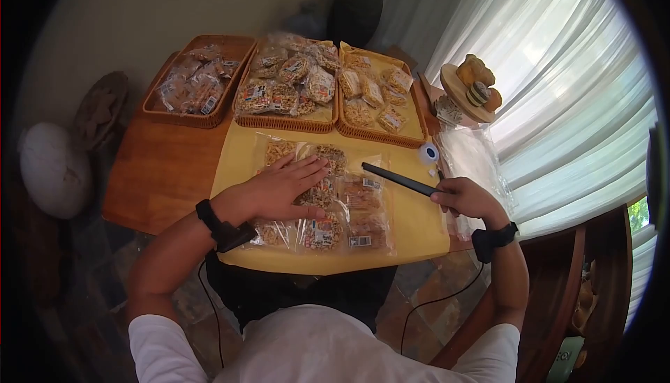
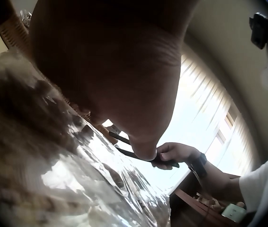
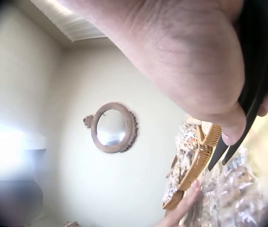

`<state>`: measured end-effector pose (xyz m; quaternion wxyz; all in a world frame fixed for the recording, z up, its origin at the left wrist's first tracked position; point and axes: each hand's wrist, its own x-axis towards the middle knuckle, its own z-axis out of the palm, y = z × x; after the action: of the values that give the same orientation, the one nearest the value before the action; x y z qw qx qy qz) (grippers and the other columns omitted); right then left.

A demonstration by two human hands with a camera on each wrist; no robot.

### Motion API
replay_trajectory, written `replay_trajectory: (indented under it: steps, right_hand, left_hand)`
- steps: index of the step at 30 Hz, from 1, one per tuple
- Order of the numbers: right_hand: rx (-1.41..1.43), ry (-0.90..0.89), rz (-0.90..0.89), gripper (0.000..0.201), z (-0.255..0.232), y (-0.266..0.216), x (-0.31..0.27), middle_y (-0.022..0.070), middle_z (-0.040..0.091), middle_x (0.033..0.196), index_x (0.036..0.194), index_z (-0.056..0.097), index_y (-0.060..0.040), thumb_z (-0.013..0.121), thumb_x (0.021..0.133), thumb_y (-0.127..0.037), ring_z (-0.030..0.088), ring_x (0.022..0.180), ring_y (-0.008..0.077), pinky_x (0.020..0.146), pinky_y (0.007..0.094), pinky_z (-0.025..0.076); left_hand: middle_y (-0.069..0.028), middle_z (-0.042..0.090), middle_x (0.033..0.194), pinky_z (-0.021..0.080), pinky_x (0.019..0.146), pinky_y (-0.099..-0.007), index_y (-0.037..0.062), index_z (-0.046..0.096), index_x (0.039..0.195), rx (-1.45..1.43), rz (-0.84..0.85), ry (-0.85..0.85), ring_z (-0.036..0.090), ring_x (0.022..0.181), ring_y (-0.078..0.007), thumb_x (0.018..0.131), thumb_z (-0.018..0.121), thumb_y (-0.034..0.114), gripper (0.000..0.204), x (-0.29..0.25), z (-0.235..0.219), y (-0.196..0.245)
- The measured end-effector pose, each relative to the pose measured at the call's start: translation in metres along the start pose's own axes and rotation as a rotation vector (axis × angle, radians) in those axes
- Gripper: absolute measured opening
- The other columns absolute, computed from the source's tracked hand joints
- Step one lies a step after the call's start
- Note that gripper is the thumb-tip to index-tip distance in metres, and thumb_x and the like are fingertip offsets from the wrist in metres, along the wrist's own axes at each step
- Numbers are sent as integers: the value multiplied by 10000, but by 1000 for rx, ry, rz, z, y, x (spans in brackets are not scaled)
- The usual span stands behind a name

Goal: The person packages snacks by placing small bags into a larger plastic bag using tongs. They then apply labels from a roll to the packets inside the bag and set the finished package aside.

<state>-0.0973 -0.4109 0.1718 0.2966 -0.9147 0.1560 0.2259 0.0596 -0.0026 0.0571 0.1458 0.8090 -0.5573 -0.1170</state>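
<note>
Centre of frame: snack bags (image 1: 322, 234) are touched by the flattened left hand (image 1: 283, 191). Centre right: black tongs (image 1: 399, 179) are gripped by the right hand (image 1: 466, 198).

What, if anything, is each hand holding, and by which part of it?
The right hand grips a dark two-armed tool near the end opposite its tips. The left hand rests on clear bags, gripping nothing.

This is looking like a room in a home: sheer white curtains (image 1: 544, 69) are glowing with daylight, a round framed mirror (image 3: 111, 127) is hanging on a plain wall (image 3: 72, 113), and a wooden surface (image 1: 167, 167) is standing over floor tiles (image 1: 429, 282).
</note>
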Motion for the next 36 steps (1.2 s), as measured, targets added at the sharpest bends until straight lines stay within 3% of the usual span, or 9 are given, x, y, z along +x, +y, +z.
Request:
replay_trajectory:
  steps: [3, 7, 14, 16, 19, 21, 24, 30, 36]
  right_hand:
    - [-41, -51, -16, 355, 6, -31, 1, 6, 669, 711, 940, 749, -17, 761, 1038, -358, 615, 614, 97, 577, 276, 478]
    - [98, -51, -103, 382, -45, -37, 34, 11, 656, 687, 906, 739, -37, 723, 1065, -384, 616, 572, 91, 540, 254, 466]
    - [87, -103, -439, 451, 5, -245, 164, 6, 667, 736, 943, 734, -30, 687, 1085, -456, 597, 594, 94, 574, 291, 478]
    - [43, 9, -466, 465, 22, -299, 203, 54, 721, 771, 968, 751, 0, 710, 1065, -453, 670, 631, 147, 582, 314, 501]
    - [-467, 355, -663, 337, 66, -381, 248, 127, 771, 830, 1006, 780, -1, 736, 1024, -335, 750, 725, 228, 609, 358, 552]
    - [-981, 736, -776, 301, 99, -415, 268, 142, 785, 951, 1036, 776, -31, 748, 981, -326, 774, 820, 269, 710, 393, 604]
    - [-1230, 745, -730, 205, 114, -453, 267, 144, 798, 1035, 969, 794, -47, 747, 923, -240, 792, 915, 278, 717, 426, 616]
    - [-1397, 817, -721, 123, 148, -474, 306, 128, 802, 969, 939, 810, -75, 731, 881, -150, 794, 901, 282, 701, 401, 618]
    - [-1192, 794, -817, 154, 112, -452, 300, 141, 805, 951, 983, 807, -69, 732, 927, -192, 796, 922, 321, 739, 448, 632]
  left_hand:
    - [-205, 236, 1801, 134, 1356, -539, 50, 305, 1717, 73, 4, 123, 202, 1678, -355, 1016, 579, 727, 1013, -20, -2, -9]
    - [-227, 225, 1796, 166, 1347, -553, 102, 304, 1726, -64, -109, 214, 211, 1667, -393, 996, 648, 693, 1000, -66, 13, -45]
    - [-223, 201, 1804, 159, 1359, -513, 164, 223, 1758, -129, -155, 232, 193, 1674, -378, 974, 650, 733, 1058, -86, 23, -63]
    - [-207, 183, 1813, 133, 1365, -514, 175, 192, 1766, -128, -182, 233, 172, 1683, -354, 962, 627, 774, 1093, -86, 25, -67]
    - [-183, 145, 1828, 90, 1367, -515, 208, 163, 1774, -199, -158, 183, 135, 1693, -345, 952, 586, 817, 1107, -82, 29, -74]
    - [-178, 135, 1831, 84, 1366, -517, 215, 158, 1775, -200, -152, 194, 122, 1696, -344, 956, 582, 813, 1099, -80, 34, -75]
    - [-165, 114, 1838, 78, 1363, -528, 229, 154, 1777, -223, -179, 182, 96, 1701, -337, 958, 574, 812, 1090, -81, 33, -76]
    - [-188, 117, 1833, 88, 1361, -522, 193, 164, 1774, -200, -169, 189, 102, 1697, -358, 953, 576, 817, 1111, -80, 41, -78]
    - [-206, 137, 1826, 112, 1355, -528, 179, 189, 1768, -190, -127, 228, 118, 1694, -365, 941, 599, 810, 1118, -79, 42, -78]
